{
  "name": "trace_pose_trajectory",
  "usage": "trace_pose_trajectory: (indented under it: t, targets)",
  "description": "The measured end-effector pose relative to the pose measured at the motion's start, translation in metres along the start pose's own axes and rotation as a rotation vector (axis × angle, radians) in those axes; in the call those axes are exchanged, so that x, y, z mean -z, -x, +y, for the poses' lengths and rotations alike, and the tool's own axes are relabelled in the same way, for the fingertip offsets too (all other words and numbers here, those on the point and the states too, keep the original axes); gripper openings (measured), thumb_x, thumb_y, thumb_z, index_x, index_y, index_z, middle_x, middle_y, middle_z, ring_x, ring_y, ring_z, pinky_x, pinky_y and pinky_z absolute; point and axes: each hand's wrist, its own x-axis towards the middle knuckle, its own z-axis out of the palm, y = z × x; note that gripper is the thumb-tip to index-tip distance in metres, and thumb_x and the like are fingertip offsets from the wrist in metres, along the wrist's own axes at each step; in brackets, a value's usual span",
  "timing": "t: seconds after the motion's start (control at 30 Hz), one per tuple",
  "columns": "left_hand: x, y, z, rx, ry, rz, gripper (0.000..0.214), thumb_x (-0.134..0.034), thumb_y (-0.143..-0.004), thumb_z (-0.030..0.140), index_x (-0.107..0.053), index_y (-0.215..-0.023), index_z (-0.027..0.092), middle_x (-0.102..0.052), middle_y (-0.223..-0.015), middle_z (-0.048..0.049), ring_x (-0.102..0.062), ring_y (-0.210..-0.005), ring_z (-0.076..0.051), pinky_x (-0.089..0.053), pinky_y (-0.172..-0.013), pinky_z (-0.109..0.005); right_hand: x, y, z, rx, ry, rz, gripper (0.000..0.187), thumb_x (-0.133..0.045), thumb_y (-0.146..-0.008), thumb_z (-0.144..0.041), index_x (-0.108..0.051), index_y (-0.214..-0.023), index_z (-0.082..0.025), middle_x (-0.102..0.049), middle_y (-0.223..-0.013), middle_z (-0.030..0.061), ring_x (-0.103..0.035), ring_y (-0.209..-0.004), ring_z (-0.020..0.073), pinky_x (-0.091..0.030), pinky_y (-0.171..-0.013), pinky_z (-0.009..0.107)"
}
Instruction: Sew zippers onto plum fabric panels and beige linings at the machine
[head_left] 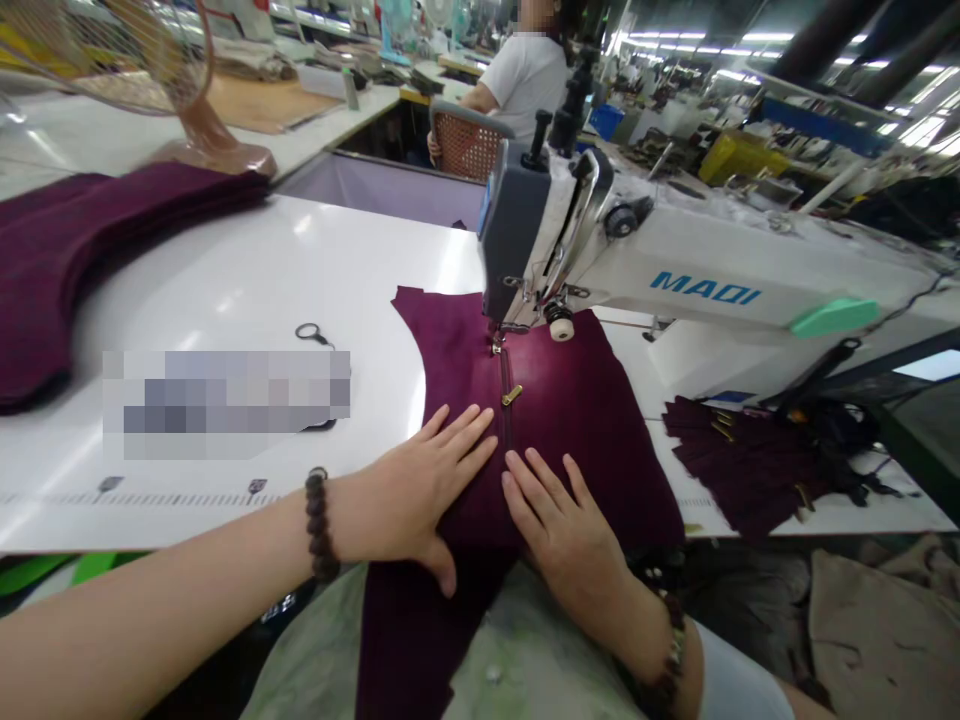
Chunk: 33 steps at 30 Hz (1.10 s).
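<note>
A dark purple fabric piece (585,420) lies under the needle of a white sewing machine (697,275), with a zipper (506,395) and its gold pull running down the middle. My left hand (420,490) lies flat and open on the fabric just left of the zipper. My right hand (562,530) rests flat and open on the fabric right of the zipper. Both wrists wear bead bracelets. The fabric hangs over the table edge onto my lap.
A stack of purple fabric (67,250) sits at the far left beside a fan (150,70). Small snips (311,333) lie on the white table (247,270). A pile of purple zippers (742,450) lies at the right. Another person (525,75) sits beyond.
</note>
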Motion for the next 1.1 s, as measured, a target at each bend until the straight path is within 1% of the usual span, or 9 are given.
trace_pose_trajectory:
  t: [0.13,0.3,0.47,0.57,0.67,0.77,0.87,1.0,1.1]
  targets:
    - [-0.007,0.007,0.015,0.000,-0.102,-0.014,0.104,-0.075,-0.056,0.045,-0.024,-0.138,0.005,-0.010,-0.145,-0.0221,-0.007,-0.135,-0.035,-0.014,-0.108,-0.052,-0.001,0.001,-0.004,-0.002,0.031,0.022,0.040,-0.023,-0.093,-0.019,-0.048,-0.124,-0.012,-0.043,-0.135,0.0076,-0.034,-0.126,0.0252,-0.028,-0.102,0.047]
    - [-0.016,0.018,0.021,0.038,-0.198,0.082,0.059,-0.051,-0.081,0.023,-0.031,-0.136,0.015,-0.021,-0.145,-0.0145,-0.017,-0.134,-0.029,-0.020,-0.107,-0.051,-0.003,0.000,-0.007,0.003,0.048,0.035,0.040,-0.023,-0.093,-0.018,-0.047,-0.124,-0.013,-0.041,-0.136,0.0077,-0.034,-0.126,0.0256,-0.027,-0.102,0.048]
    - [-0.025,0.046,0.002,-0.028,-0.147,-0.042,0.079,-0.063,-0.071,0.027,-0.024,-0.139,0.019,-0.021,-0.146,-0.0124,-0.017,-0.135,-0.027,-0.016,-0.109,-0.048,-0.002,0.000,-0.003,0.013,0.020,0.016,0.039,-0.034,-0.091,-0.021,-0.044,-0.127,-0.012,-0.039,-0.138,0.0092,-0.033,-0.126,0.0263,-0.029,-0.101,0.048]
    - [-0.032,0.068,-0.005,0.094,-0.207,0.110,0.061,-0.050,-0.080,0.015,-0.030,-0.137,0.025,-0.030,-0.143,-0.0057,-0.022,-0.134,-0.021,-0.016,-0.111,-0.043,0.000,0.000,-0.001,0.035,0.003,-0.052,0.044,-0.044,-0.088,-0.023,-0.041,-0.130,-0.010,-0.037,-0.139,0.0106,-0.032,-0.127,0.0276,-0.030,-0.100,0.049]
    - [-0.026,0.075,-0.003,0.090,-0.181,0.176,0.056,-0.056,-0.081,0.030,-0.037,-0.134,0.022,-0.039,-0.138,-0.0083,-0.031,-0.130,-0.025,-0.022,-0.109,-0.047,0.005,0.001,-0.002,0.020,-0.033,-0.056,0.049,-0.049,-0.086,-0.028,-0.040,-0.130,-0.010,-0.037,-0.139,0.0112,-0.031,-0.127,0.0282,-0.030,-0.100,0.050]
    - [-0.005,0.059,-0.004,0.021,-0.082,0.203,0.071,-0.059,-0.076,0.054,-0.040,-0.132,0.015,-0.047,-0.131,-0.0136,-0.042,-0.122,-0.028,-0.030,-0.105,-0.048,0.016,-0.002,0.000,0.008,-0.154,-0.092,0.059,-0.050,-0.084,-0.044,-0.039,-0.131,-0.011,-0.036,-0.139,0.0110,-0.032,-0.127,0.0284,-0.033,-0.100,0.050]
    - [0.008,0.025,-0.011,0.106,-0.045,0.316,0.060,-0.052,-0.085,0.045,-0.039,-0.130,0.009,-0.043,-0.133,-0.0171,-0.043,-0.121,-0.025,-0.037,-0.102,-0.040,0.030,-0.015,0.010,-0.025,-0.291,-0.157,0.051,-0.044,-0.087,-0.039,-0.041,-0.130,-0.013,-0.035,-0.140,0.0108,-0.036,-0.125,0.0253,-0.040,-0.095,0.044]
    - [0.000,-0.016,-0.024,0.067,-0.021,0.354,0.056,-0.047,-0.088,0.040,-0.038,-0.129,0.001,-0.039,-0.133,-0.0219,-0.038,-0.124,-0.028,-0.040,-0.100,-0.040,0.030,-0.045,0.033,-0.129,-0.346,-0.131,0.048,-0.037,-0.089,-0.024,-0.035,-0.134,-0.007,-0.032,-0.141,0.0148,-0.038,-0.124,0.0222,-0.043,-0.093,0.037]
    - [-0.008,-0.026,-0.029,0.041,-0.053,0.348,0.057,-0.049,-0.087,0.038,-0.040,-0.126,-0.002,-0.042,-0.130,-0.0237,-0.041,-0.122,-0.030,-0.039,-0.101,-0.041,0.016,-0.061,0.046,-0.174,-0.284,-0.136,0.050,-0.044,-0.087,-0.031,-0.037,-0.133,-0.011,-0.036,-0.139,0.0121,-0.040,-0.121,0.0263,-0.040,-0.096,0.046]
